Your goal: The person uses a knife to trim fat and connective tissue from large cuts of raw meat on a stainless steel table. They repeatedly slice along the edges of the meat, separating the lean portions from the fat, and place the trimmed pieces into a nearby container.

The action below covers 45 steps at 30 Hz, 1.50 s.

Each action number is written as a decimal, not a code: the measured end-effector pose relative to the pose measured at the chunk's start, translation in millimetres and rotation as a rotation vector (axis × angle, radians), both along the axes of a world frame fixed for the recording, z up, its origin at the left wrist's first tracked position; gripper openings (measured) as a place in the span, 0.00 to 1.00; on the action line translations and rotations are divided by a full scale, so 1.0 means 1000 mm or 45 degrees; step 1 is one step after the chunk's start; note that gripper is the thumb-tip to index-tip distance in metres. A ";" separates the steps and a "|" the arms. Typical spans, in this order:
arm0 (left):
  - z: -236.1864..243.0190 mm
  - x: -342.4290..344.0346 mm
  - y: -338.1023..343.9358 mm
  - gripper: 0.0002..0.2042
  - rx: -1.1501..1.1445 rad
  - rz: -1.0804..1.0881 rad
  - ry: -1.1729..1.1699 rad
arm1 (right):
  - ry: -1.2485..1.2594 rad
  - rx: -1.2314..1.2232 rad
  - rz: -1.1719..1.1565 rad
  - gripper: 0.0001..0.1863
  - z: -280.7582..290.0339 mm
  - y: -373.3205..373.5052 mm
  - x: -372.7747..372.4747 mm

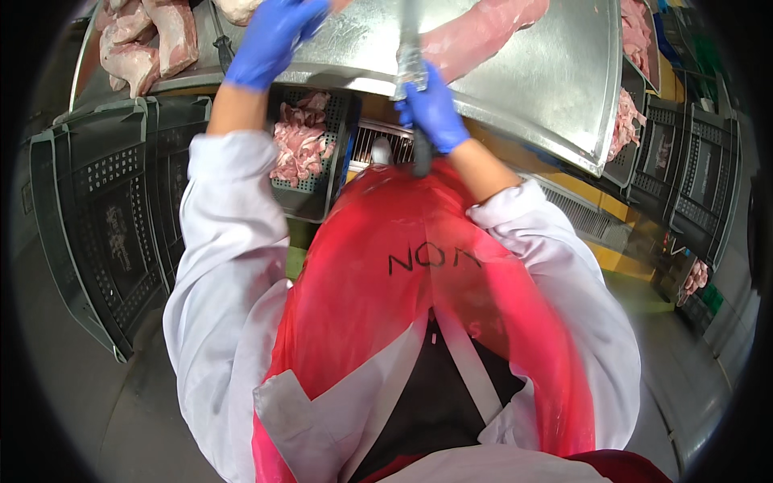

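Head view: the right hand (440, 111), in a blue glove, is closed around a long tool (410, 36). Its dark handle (422, 153) extends below the fist toward the red apron (362, 241); its upper length (blurred, so the exact type cannot be confirmed) points to the top edge. A long pink piece of meat (491, 32) lies on the metal table (555, 88), just beyond the right hand. The left hand (272, 40), also in a blue glove, is over the table's left part; whether its fingers grip anything cannot be told. Near its wrist lies a dark-handled implement (222, 50). Larger meat cuts (149, 44) sit at the table's left end. Below the table edge, between the forearms, a dark crate (312, 200) contains meat trimmings (299, 145).
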<state>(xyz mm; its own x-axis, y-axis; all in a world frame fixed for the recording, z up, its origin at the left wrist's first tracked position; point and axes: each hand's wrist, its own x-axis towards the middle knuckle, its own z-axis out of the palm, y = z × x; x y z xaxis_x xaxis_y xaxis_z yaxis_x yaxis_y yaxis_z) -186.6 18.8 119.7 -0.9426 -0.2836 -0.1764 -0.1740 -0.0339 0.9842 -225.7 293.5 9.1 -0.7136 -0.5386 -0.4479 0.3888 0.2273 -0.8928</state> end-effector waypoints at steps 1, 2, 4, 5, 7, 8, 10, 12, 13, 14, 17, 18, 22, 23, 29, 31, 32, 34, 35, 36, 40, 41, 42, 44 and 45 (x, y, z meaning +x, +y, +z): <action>-0.010 0.027 -0.022 0.10 -0.209 -0.130 -0.080 | -0.047 -0.066 -0.037 0.46 0.000 0.022 -0.025; -0.025 0.058 -0.025 0.12 -0.371 -0.136 -0.214 | 0.177 -0.026 -0.045 0.45 0.001 0.045 -0.055; -0.105 0.130 -0.043 0.17 -0.866 -0.270 -0.555 | 0.469 0.173 -0.070 0.44 0.011 0.085 -0.116; -0.143 0.156 -0.053 0.20 -1.188 -0.406 -0.770 | 0.526 0.347 -0.089 0.44 0.020 0.101 -0.141; -0.146 0.140 -0.022 0.25 -1.451 -0.347 -0.497 | 0.536 0.624 -0.061 0.45 0.024 0.121 -0.182; -0.120 0.106 0.004 0.25 -1.245 -0.346 -0.494 | 0.566 0.706 0.026 0.44 0.032 0.118 -0.191; -0.121 0.048 0.037 0.20 -1.228 -0.285 -0.310 | 0.613 0.677 0.126 0.44 0.030 0.103 -0.202; -0.136 -0.008 0.059 0.22 -1.180 -0.189 -0.227 | 0.680 0.659 0.192 0.44 0.029 0.079 -0.206; -0.144 -0.034 0.066 0.23 -1.034 -0.152 -0.282 | 0.687 0.680 0.179 0.44 0.026 0.072 -0.208; -0.151 -0.056 0.071 0.23 -0.745 -0.083 -0.367 | 0.695 0.702 0.163 0.44 0.018 0.066 -0.212; -0.170 -0.100 0.072 0.14 -0.342 -0.416 -0.487 | 0.761 0.702 0.060 0.44 -0.032 0.074 -0.224; -0.169 -0.103 0.072 0.12 -0.409 -0.484 -0.480 | 0.789 0.686 0.019 0.44 -0.037 0.075 -0.224; -0.178 -0.098 0.073 0.08 -0.506 -0.564 -0.420 | 0.774 0.676 0.040 0.45 -0.047 0.078 -0.223; -0.183 -0.094 0.075 0.08 -0.487 -0.537 -0.399 | 0.750 0.648 0.042 0.45 -0.047 0.078 -0.223; -0.186 -0.102 0.088 0.07 -0.107 -0.230 -0.442 | 0.608 0.570 0.020 0.44 -0.038 0.075 -0.218; -0.189 -0.107 0.092 0.06 -0.006 -0.333 -0.478 | 0.610 0.572 0.025 0.44 -0.036 0.073 -0.219; -0.191 -0.107 0.093 0.06 -0.079 -0.423 -0.482 | 0.630 0.569 0.032 0.44 -0.039 0.072 -0.221; -0.182 -0.106 0.102 0.06 -0.207 -0.519 -0.507 | 0.655 0.586 0.033 0.44 -0.049 0.072 -0.226; -0.179 -0.106 0.108 0.06 -0.262 -0.505 -0.483 | 0.665 0.605 0.033 0.44 -0.053 0.072 -0.229; -0.175 -0.105 0.115 0.06 -0.316 -0.487 -0.459 | 0.674 0.623 0.036 0.44 -0.052 0.072 -0.230; -0.172 -0.087 0.124 0.06 -0.440 -0.244 -0.380 | 0.727 0.589 0.122 0.42 -0.036 0.072 -0.225; -0.174 -0.080 0.122 0.06 -0.519 -0.165 -0.324 | 0.668 0.563 0.142 0.41 -0.031 0.072 -0.217; -0.176 -0.070 0.115 0.06 -0.515 -0.037 -0.271 | 0.635 0.551 0.200 0.41 -0.014 0.062 -0.197; -0.181 -0.046 0.102 0.07 -0.495 0.197 -0.170 | 0.570 0.534 0.305 0.40 0.022 0.046 -0.157; -0.183 -0.036 0.093 0.09 -0.435 0.284 -0.102 | 0.419 0.474 0.341 0.40 0.045 0.038 -0.135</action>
